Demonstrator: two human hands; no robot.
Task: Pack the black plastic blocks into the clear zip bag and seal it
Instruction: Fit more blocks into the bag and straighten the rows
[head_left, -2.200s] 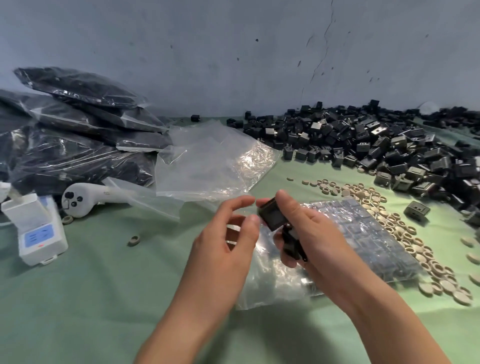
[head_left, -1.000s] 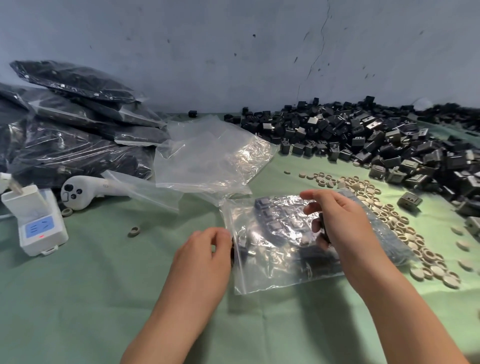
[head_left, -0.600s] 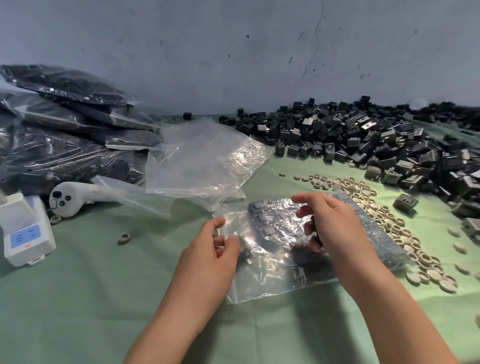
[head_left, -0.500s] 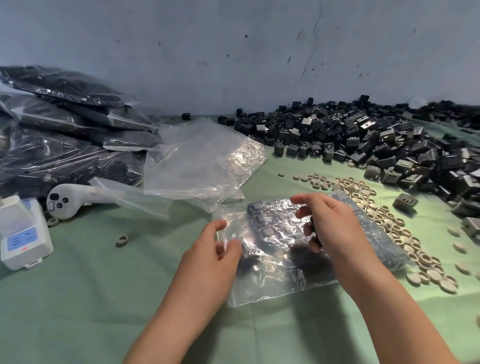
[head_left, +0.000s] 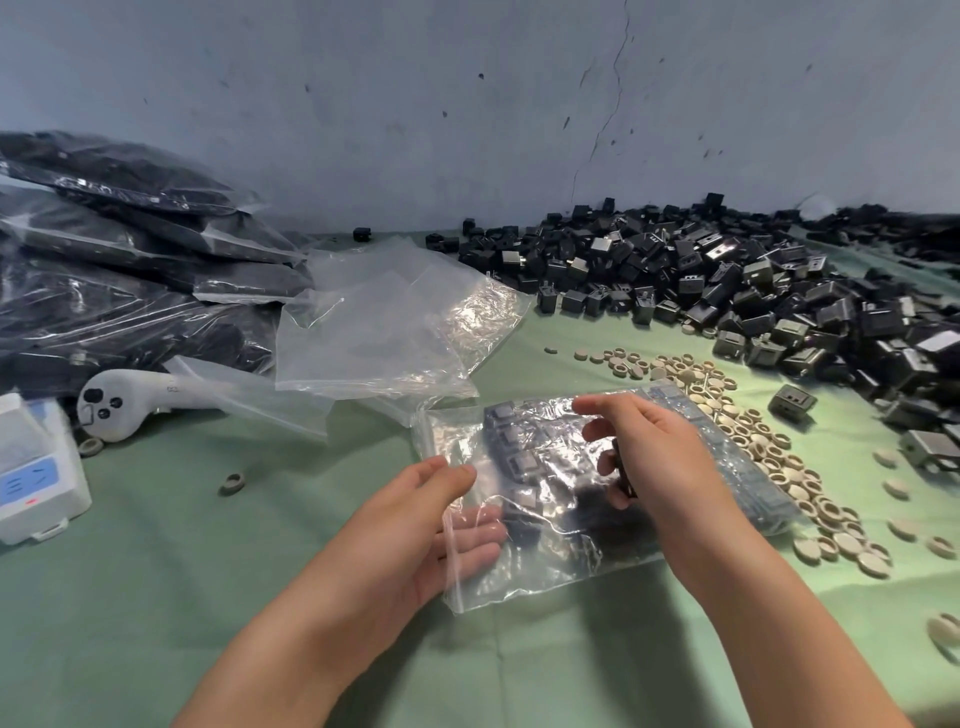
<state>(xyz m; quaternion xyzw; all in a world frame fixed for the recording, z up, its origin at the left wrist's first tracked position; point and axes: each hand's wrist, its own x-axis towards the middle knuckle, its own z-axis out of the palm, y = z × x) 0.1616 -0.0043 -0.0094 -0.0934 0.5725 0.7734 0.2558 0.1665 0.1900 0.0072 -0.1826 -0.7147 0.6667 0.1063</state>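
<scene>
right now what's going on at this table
A person is filling a clear bag that lies on the green cloth. The left hand pinches the bag's open edge, fingers under the plastic, while the right hand holds a black block above it. Packed blocks are already inside. A heap of loose ones lies to the right, filled bags to the left.

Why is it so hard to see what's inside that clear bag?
Head view: light glares white off the crinkled zip bag, masking some black blocks inside; same view, a brighter patch lights the beige rings, and soft shadows fall on the green cloth beneath the bag.
</scene>
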